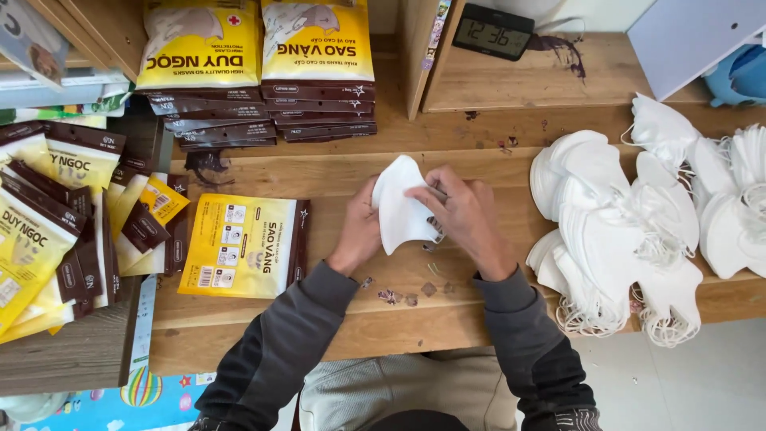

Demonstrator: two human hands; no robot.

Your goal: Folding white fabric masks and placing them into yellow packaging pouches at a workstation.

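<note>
Grey sleeves [279,351] reach over the counter [399,319] — left hand [359,231] and right hand [465,217] both grip one folded white mask [399,209]; yellow pouch [243,246] lies left, mask pile [618,231] right.

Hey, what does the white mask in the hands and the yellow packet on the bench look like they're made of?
White mask: probably soft nonwoven fabric; matte, folds limply. Yellow packet: likely plastic film; smooth, slightly glossy. Bench: bare wood with visible grain.
</note>
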